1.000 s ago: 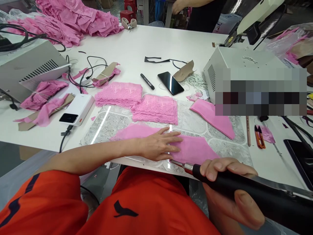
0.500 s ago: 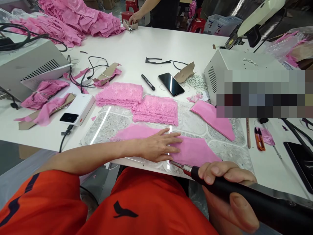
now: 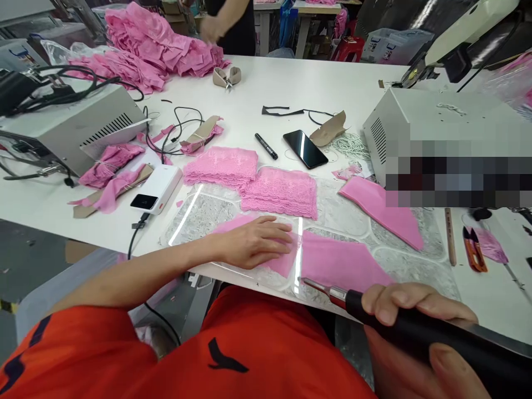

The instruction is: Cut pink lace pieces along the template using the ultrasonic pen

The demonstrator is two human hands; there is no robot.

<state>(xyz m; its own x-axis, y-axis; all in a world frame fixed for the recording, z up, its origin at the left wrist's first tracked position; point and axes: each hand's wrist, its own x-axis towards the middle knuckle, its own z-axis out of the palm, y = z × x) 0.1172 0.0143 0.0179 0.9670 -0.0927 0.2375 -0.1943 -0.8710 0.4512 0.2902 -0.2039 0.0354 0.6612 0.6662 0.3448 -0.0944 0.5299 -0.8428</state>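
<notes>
Pink fabric (image 3: 341, 266) now in two separate pieces

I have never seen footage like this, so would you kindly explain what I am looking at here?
This single picture comes from a camera worn on a person's head, looking down at their own hands and orange-clad lap. The left hand lies flat on a pink fabric piece on a clear sheet at the edge of a white table. The right hand grips a black-handled tool whose thin metal tip is close to a second pink piece. Beyond lie stacks of pink lace, a marker, a phone, a white power bank and a grey machine box. Another person stands at the far edge.
</notes>
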